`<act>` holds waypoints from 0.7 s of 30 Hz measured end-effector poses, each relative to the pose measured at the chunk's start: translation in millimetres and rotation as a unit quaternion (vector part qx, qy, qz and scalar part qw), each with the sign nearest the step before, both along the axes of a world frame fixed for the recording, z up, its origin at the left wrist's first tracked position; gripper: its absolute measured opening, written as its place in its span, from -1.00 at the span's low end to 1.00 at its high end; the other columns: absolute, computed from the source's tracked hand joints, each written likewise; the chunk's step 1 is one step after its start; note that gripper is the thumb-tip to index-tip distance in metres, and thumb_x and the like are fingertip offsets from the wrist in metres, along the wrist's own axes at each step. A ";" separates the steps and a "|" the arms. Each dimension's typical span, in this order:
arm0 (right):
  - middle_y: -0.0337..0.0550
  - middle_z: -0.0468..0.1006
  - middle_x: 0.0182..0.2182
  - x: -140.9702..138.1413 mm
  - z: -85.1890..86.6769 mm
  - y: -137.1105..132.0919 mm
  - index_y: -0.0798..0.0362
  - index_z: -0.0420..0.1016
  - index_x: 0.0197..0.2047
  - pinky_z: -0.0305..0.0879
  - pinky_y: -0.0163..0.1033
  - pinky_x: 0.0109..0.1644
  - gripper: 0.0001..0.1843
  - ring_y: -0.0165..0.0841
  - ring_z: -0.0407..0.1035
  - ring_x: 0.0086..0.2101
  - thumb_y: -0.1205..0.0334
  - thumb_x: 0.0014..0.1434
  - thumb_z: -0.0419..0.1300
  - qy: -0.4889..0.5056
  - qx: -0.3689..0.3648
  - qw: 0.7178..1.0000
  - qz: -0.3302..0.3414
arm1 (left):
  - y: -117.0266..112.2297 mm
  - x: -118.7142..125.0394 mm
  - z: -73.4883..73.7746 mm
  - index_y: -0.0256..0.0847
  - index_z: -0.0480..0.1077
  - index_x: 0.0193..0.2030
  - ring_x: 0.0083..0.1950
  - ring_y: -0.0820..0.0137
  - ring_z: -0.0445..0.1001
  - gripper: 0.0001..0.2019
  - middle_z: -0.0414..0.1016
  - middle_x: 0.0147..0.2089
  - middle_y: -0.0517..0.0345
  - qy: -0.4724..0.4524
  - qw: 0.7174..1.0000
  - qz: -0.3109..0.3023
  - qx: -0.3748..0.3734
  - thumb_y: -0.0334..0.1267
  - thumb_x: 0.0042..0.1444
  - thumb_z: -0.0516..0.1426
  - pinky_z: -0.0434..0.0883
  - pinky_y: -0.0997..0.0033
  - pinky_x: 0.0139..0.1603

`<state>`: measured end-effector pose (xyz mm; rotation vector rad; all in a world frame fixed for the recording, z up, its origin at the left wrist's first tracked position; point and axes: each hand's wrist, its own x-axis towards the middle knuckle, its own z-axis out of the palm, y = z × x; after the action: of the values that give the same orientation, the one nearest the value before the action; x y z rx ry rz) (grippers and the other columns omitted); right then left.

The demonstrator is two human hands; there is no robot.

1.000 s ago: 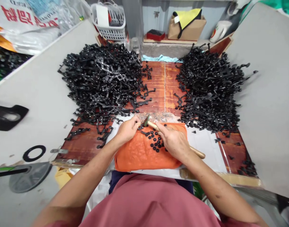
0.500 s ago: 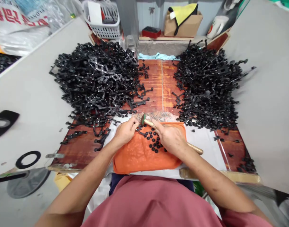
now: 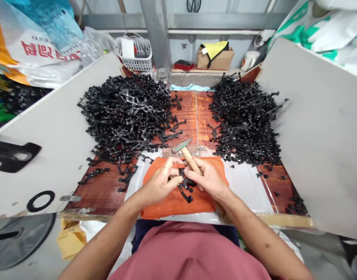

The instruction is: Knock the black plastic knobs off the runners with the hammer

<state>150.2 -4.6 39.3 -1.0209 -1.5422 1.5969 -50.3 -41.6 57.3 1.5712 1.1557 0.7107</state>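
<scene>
Leftward, I see a pale left panel (image 3: 64, 147) bounding the table (image 3: 185, 109), with the left heap of black pieces (image 3: 128, 112) just inside it and strays spilling toward the near edge. My left hand (image 3: 162, 182) has come in from the far edge of the orange cloth (image 3: 160, 208) toward its middle, thumb and fingers curled around a gap; I cannot tell whether they grip the black linked part (image 3: 185, 193) beside them. That part is over the cloth, between my two hands, one end pointing back to the near side; a few small discs (image 3: 191, 190) show by it. The hammer (image 3: 190, 158) has left its spot beside the left fingertips and now tilts, head up and leftward, overlapping the stone slab (image 3: 201, 149) in view. I read that as a shift from the tool to finger work on the part. My right hand (image 3: 209, 177) wraps the wooden handle, thumb toward the part. For moving, I have the bare strip between the heaps, past the slab, and farther right the white sheet (image 3: 245, 182). Beyond it, the right heap (image 3: 245, 116) and right panel (image 3: 321, 136) leave little slack for a wide swing.
</scene>
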 end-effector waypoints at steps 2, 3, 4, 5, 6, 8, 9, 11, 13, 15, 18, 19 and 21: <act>-0.34 0.43 -0.44 -2.0 0.0 -6.7 0.07 0.53 -0.08 0.08 -0.38 -0.55 -0.58 -0.53 0.12 -0.59 -0.05 0.12 0.36 0.030 -0.062 0.997 0.035 | -4.8 6.2 0.1 -0.13 0.13 0.16 -0.37 0.49 0.32 -0.65 0.36 -0.38 0.35 -0.002 1.000 -0.014 0.016 -0.32 0.26 0.08 0.25 0.46 -0.27; -0.36 0.42 -0.46 -1.8 0.5 -10.0 0.08 0.53 -0.08 0.00 -0.39 -0.60 -0.55 -0.56 0.06 -0.63 -0.07 0.10 0.38 0.041 -0.082 0.995 0.049 | -6.7 8.2 0.0 -0.13 0.15 0.15 -0.37 0.49 0.32 -0.65 0.35 -0.38 0.36 -0.001 0.999 -0.020 0.026 -0.33 0.26 0.09 0.25 0.46 -0.27; -0.36 0.43 -0.46 -0.9 1.1 -13.1 0.09 0.53 -0.08 -0.05 -0.39 -0.64 -0.53 -0.58 0.02 -0.65 -0.08 0.09 0.39 0.052 -0.094 0.992 0.060 | -8.5 9.5 -0.3 -0.13 0.17 0.14 -0.37 0.48 0.32 -0.65 0.34 -0.39 0.36 0.000 0.999 -0.025 0.039 -0.33 0.24 0.12 0.26 0.46 -0.27; -0.36 0.43 -0.46 0.3 1.7 -16.1 0.09 0.54 -0.09 -0.08 -0.40 -0.66 -0.53 -0.59 0.01 -0.66 -0.09 0.08 0.40 0.063 -0.103 0.991 0.063 | -10.5 10.1 -0.7 -0.12 0.19 0.13 -0.36 0.48 0.32 -0.63 0.35 -0.37 0.35 0.001 0.998 -0.023 0.052 -0.33 0.22 0.15 0.28 0.46 -0.26; -0.36 0.43 -0.46 1.8 2.2 -18.9 0.09 0.54 -0.10 -0.09 -0.41 -0.67 -0.53 -0.60 0.02 -0.67 -0.08 0.08 0.41 0.074 -0.111 0.989 0.057 | -12.7 10.2 -1.4 -0.12 0.21 0.13 -0.32 0.47 0.34 -0.61 0.38 -0.32 0.31 0.001 0.998 -0.012 0.068 -0.33 0.19 0.19 0.32 0.45 -0.22; -0.39 0.42 -0.49 5.0 2.1 -23.6 0.08 0.52 -0.12 -0.09 -0.42 -0.69 -0.55 -0.61 0.02 -0.68 -0.06 0.07 0.43 0.091 -0.123 0.988 0.011 | -17.5 8.8 -4.4 -0.11 0.24 0.13 -0.15 0.42 0.42 -0.51 0.45 -0.12 0.18 -0.012 0.993 0.051 0.104 -0.31 0.09 0.29 0.40 0.39 -0.05; -0.41 0.40 -0.50 6.5 1.6 -25.6 0.07 0.51 -0.12 -0.09 -0.43 -0.69 -0.55 -0.61 0.02 -0.69 -0.04 0.06 0.45 0.096 -0.126 0.987 -0.022 | -20.0 7.8 -6.7 -0.10 0.25 0.15 -0.07 0.39 0.44 -0.46 0.44 0.00 0.11 -0.023 0.988 0.104 0.116 -0.29 0.04 0.33 0.41 0.35 0.03; -0.45 0.37 -0.52 8.3 -0.3 -29.2 0.04 0.48 -0.13 -0.09 -0.43 -0.70 -0.55 -0.62 0.02 -0.72 -0.02 0.03 0.47 0.104 -0.123 0.984 -0.082 | -24.6 6.6 -13.0 -0.11 0.27 0.16 0.01 0.33 0.45 -0.44 0.42 0.10 0.03 -0.046 0.970 0.213 0.108 -0.21 0.04 0.33 0.43 0.29 0.09; -0.46 0.36 -0.51 7.5 -3.2 -32.8 0.03 0.46 -0.13 -0.07 -0.43 -0.70 -0.55 -0.62 0.04 -0.72 -0.01 0.02 0.47 0.110 -0.106 0.981 -0.118 | -28.5 8.8 -19.9 -0.14 0.33 0.14 0.01 0.29 0.48 -0.53 0.46 0.07 0.01 -0.055 0.962 0.261 0.058 -0.09 0.13 0.27 0.44 0.26 0.09; -0.44 0.39 -0.50 3.0 -6.7 -37.3 0.01 0.45 -0.13 -0.01 -0.42 -0.69 -0.56 -0.60 0.07 -0.71 -0.01 0.03 0.46 0.100 -0.084 0.982 -0.138 | -31.8 16.0 -24.9 -0.17 0.41 0.08 0.04 0.24 0.50 -0.60 0.53 0.03 -0.01 -0.064 0.968 0.244 0.006 0.02 0.21 0.20 0.43 0.24 0.13; -0.34 0.49 -0.44 -7.2 -11.0 -44.7 0.00 0.47 -0.17 0.27 -0.36 -0.55 -0.61 -0.49 0.28 -0.60 0.02 0.02 0.45 0.059 -0.048 0.984 -0.158 | -36.4 29.4 -25.9 -0.20 0.46 -0.09 0.01 0.23 0.51 -0.57 0.57 -0.06 0.00 -0.106 0.969 0.220 -0.036 0.16 0.28 0.09 0.43 0.28 0.09; -0.29 0.54 -0.41 -9.3 -11.5 -46.8 0.00 0.49 -0.18 0.37 -0.32 -0.44 -0.62 -0.43 0.37 -0.52 0.02 0.01 0.45 0.050 -0.036 0.986 -0.156 | -37.5 31.2 -24.5 -0.20 0.44 -0.16 -0.09 0.26 0.50 -0.55 0.56 -0.15 0.02 -0.108 0.967 0.224 -0.044 0.19 0.30 0.05 0.45 0.31 0.00; -0.19 0.62 -0.32 -7.2 -10.5 -49.6 0.00 0.52 -0.20 0.48 -0.22 -0.20 -0.65 -0.30 0.50 -0.33 0.01 0.01 0.44 0.044 -0.022 0.990 -0.131 | -38.4 25.8 -20.3 -0.19 0.40 -0.23 -0.26 0.33 0.44 -0.53 0.50 -0.29 0.10 -0.062 0.968 0.242 -0.035 0.20 0.33 -0.01 0.41 0.38 -0.20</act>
<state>143.0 -54.2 28.8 -1.1126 -1.2613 1.4762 -24.5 -79.9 37.0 1.1733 1.4706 1.0570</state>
